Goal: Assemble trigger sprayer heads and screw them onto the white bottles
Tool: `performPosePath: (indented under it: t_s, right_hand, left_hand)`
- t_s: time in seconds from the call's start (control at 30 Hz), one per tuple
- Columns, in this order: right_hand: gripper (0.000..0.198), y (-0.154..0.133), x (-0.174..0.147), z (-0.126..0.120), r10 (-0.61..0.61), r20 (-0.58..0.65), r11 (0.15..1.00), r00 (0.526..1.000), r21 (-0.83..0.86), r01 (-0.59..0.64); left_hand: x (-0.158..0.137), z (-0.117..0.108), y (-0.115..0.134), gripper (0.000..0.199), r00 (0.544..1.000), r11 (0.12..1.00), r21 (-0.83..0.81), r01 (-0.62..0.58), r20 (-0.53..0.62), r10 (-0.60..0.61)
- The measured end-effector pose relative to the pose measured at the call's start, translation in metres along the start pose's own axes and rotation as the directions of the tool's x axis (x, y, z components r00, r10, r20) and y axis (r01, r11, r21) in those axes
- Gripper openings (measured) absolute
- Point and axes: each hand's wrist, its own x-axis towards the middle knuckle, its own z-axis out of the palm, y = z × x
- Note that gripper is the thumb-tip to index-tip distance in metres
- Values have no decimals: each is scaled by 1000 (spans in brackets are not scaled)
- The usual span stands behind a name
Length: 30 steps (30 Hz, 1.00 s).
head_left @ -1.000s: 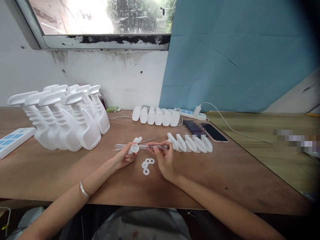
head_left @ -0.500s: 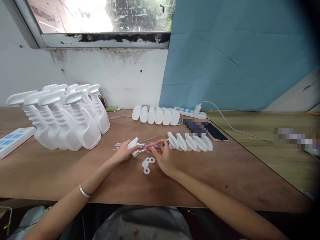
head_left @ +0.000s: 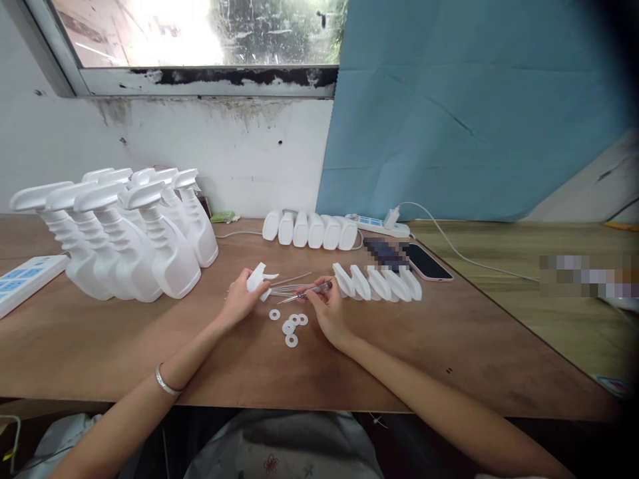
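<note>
My left hand is closed around a white spray trigger head, its trigger pointing right. In my right hand is a slim screwdriver with a clear handle, its thin metal tip aimed left and apart from the head. Below the tip lies a white ring washer by itself. Several more white washers lie in a loose group just right of it. Thin white tubes rest on the table behind the hands.
White spray bottles stand at the left beside a power strip. Several white trigger heads line up at the right, with more white pieces behind. Phones and another power strip lie at the back right.
The screwdriver tip has come away from the spray trigger head. A single washer now lies on the table below it. My left hand has moved slightly left and up with the head.
</note>
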Motion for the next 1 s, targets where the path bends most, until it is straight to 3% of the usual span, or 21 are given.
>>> performPosePath:
  t_s: [0.27, 0.43, 0.7, 0.83, 0.9, 0.93, 1.0]
  right_hand:
    - [25, 6, 0, -3, -26, 39, 991, 999, -129, 31]
    - [25, 4, -1, -5, -61, 11, 979, 998, -195, 62]
    - [24, -20, -4, -4, -142, -36, 986, 989, -88, 139]
    - [24, -37, -6, -11, -72, 59, 982, 996, -169, 81]
    - [26, -43, -9, -17, -4, 147, 919, 989, -388, 62]
    - [28, -46, -12, -20, 25, 180, 844, 983, -531, 75]
    - [35, -48, -17, -27, 86, 228, 610, 970, -782, 130]
  left_hand:
    - [9, 0, -9, 33, 993, 963, -252, -94, -93, 73]
    - [9, 0, -5, 35, 995, 912, -397, -99, -55, 84]
    - [13, 5, -9, 32, 1000, 825, -564, 5, 26, 11]
    - [10, 9, -5, 30, 995, 779, -625, 47, 97, 18]
    - [4, 12, 3, 33, 992, 798, -601, 39, 122, 44]
    - [1, 13, 7, 33, 989, 811, -584, 29, 135, 62]
    - [-5, 17, 16, 31, 982, 845, -534, 3, 161, 98]
